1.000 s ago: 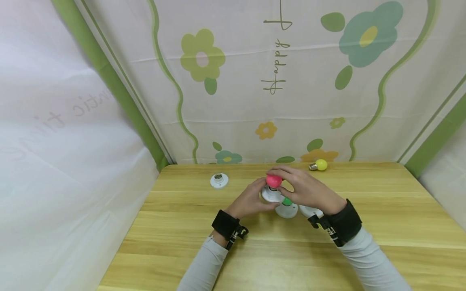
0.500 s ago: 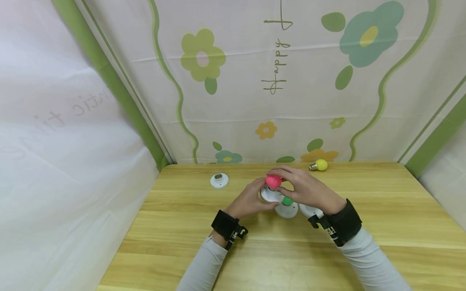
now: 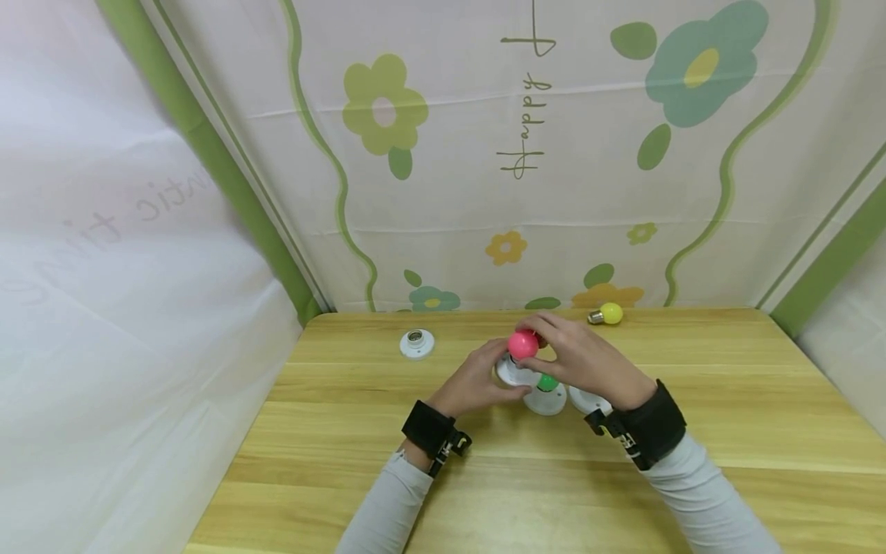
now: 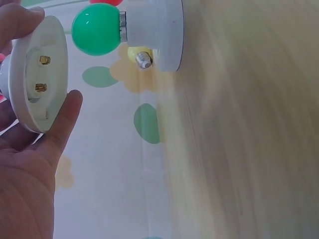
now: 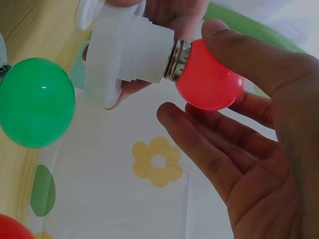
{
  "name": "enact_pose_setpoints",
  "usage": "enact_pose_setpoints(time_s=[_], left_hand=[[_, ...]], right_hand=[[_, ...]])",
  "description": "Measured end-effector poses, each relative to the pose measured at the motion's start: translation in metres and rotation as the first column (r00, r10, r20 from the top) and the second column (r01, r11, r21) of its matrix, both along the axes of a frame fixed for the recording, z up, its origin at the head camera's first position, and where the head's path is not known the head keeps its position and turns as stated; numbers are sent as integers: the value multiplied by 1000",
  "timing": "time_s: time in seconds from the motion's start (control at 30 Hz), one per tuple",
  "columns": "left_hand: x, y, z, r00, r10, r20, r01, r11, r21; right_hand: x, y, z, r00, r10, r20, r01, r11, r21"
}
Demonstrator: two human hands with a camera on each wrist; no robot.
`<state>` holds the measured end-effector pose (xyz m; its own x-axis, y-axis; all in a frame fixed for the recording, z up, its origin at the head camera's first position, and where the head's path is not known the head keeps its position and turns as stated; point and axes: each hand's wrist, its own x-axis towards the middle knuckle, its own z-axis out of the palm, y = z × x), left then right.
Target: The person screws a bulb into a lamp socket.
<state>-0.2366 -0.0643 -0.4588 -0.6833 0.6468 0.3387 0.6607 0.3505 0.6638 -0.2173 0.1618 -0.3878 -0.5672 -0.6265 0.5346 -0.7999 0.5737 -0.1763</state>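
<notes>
My left hand (image 3: pixel 474 381) grips the white round lamp holder (image 3: pixel 514 372) by its base, off the table. In the left wrist view the holder's hollow underside shows two brass contacts. A pinkish-red light bulb (image 5: pixel 209 77) has its metal cap at the mouth of this holder, with some thread showing. Thumb and fingers of my right hand (image 3: pixel 588 360) are round the bulb's globe. Just below, a green bulb (image 5: pixel 37 102) stands in another white holder (image 3: pixel 544 401) on the table.
A holder with no bulb (image 3: pixel 417 344) stands at the back left of the wooden table (image 3: pixel 526 492). A yellow bulb (image 3: pixel 611 314) lies at the back edge. Another white holder (image 3: pixel 588 401) is partly under my right hand; a second red bulb (image 5: pixel 12 228) peeks in the right wrist view.
My right fingers have shifted round the red bulb, uncovering more of its top. The bulb sits slightly further right; my left hand and the holder stay nearly still.
</notes>
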Motion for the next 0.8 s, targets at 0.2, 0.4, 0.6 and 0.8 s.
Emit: enact_pose_setpoints(time_s=[0.2, 0.4, 0.6, 0.8], left_hand=[[2, 0, 2, 1000, 10, -4, -10, 1000, -10], [1, 0, 2, 1000, 10, -2, -10, 1000, -17], [0, 0, 0, 1000, -5, 1, 5, 1000, 7], [0, 0, 1, 1000, -12, 2, 12, 1000, 13]], right_hand=[[-1, -1, -3, 999, -30, -13, 30, 999, 13], [-2, -1, -3, 999, 35, 7, -35, 999, 13], [-1, 0, -2, 996, 66, 59, -67, 998, 18], [0, 2, 0, 996, 64, 60, -66, 997, 28]])
